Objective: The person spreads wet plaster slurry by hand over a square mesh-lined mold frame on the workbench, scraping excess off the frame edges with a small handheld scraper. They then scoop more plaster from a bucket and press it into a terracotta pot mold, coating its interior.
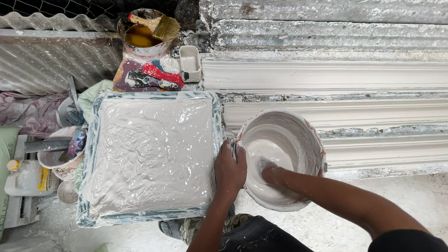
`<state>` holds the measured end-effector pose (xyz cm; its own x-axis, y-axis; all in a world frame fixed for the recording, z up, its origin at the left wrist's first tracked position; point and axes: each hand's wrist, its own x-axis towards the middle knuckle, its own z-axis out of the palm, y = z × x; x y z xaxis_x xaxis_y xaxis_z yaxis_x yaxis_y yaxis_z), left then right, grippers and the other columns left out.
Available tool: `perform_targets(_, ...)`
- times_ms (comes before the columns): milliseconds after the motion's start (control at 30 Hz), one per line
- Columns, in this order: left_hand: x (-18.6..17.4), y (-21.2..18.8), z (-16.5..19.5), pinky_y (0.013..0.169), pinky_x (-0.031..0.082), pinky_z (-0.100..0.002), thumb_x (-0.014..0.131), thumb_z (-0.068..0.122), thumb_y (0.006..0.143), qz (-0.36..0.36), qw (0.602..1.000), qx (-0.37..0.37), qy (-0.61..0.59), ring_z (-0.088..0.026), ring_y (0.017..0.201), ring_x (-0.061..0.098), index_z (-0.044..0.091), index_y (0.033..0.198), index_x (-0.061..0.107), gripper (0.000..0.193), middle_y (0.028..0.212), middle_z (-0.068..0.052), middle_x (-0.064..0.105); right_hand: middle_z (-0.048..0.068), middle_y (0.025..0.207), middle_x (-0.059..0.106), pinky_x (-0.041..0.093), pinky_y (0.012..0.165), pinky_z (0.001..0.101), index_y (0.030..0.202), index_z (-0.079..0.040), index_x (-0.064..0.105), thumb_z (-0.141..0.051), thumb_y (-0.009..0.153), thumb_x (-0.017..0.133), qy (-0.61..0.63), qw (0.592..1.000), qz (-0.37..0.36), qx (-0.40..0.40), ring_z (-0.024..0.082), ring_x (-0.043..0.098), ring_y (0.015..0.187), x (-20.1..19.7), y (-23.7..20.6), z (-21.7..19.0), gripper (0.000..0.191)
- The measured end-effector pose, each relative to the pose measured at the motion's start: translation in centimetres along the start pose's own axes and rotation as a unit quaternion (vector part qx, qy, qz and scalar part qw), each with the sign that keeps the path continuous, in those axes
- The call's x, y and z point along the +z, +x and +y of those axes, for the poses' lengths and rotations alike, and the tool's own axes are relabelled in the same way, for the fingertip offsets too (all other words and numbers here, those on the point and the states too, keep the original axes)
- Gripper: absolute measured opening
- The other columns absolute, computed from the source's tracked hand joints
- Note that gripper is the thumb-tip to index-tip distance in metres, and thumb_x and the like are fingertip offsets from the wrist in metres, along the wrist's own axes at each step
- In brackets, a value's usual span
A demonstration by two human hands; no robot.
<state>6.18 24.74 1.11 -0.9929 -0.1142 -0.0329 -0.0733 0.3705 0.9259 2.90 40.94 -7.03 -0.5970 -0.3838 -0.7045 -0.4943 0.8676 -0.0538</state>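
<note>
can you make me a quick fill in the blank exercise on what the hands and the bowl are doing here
1. The left hand grips the rim of the round ____, which is coated with white mix.
2. The right hand reaches ____ the bowl.
3. Left of the bowl lies a square mould filled with wet ____ plaster.
4. Above the mould, a brush rests across a ____ of yellow liquid.

Missing words: bowl; inside; white; tin

My right hand is coated in wet, glossy white plaster inside the smooth plastic bowl. The square mould to the left holds rippled, shiny plaster. Far off, the cornice lengths look matt, chalky and rough; the brush has a wooden handle.
</note>
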Motion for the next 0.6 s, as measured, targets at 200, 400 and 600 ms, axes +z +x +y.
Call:
perform_targets(200, 0.1, 0.0, -0.5, 0.099, 0.048, -0.053, 0.056, 0.026, 0.098, 0.006, 1.000, 0.017, -0.015, -0.051, 0.113, 0.062, -0.014, 0.133, 0.051, 0.054, 0.123, -0.036, 0.063, 0.019, 0.137, 0.058, 0.042, 0.106, 0.0460, 0.130, -0.001, 0.061, -0.036, 0.082, 0.068, -0.056, 0.994, 0.000, -0.093, 0.030, 0.060, 0.119, -2.3, -3.6, 1.1, 0.060)
perform_targets(400, -0.4, 0.0, 0.2, 0.098, 0.048, -0.052, 0.055, 0.028, 0.098, -0.023, 0.999, -0.022, -0.013, -0.049, 0.112, 0.063, -0.011, 0.133, 0.052, 0.053, 0.121, -0.034, 0.064, 0.018, 0.140, 0.055, 0.040, 0.107, 0.0466, 0.132, 0.000, 0.059, -0.038, 0.081, 0.069, -0.123, 0.979, 0.049, -0.156, 0.030, 0.058, 0.120, -6.3, -4.2, 2.7, 0.065)
perform_targets(600, -0.9, -0.1, 0.7, 0.096, 0.047, -0.054, 0.055, 0.027, 0.099, -0.002, 1.000, 0.002, -0.004, -0.052, 0.111, 0.062, -0.012, 0.133, 0.052, 0.052, 0.121, -0.035, 0.063, 0.027, 0.146, 0.047, 0.038, 0.109, 0.0571, 0.138, 0.004, 0.053, -0.051, 0.071, 0.075, -0.169, 0.982, 0.081, 0.004, 0.043, 0.050, 0.134, 0.1, -3.2, 3.3, 0.090)
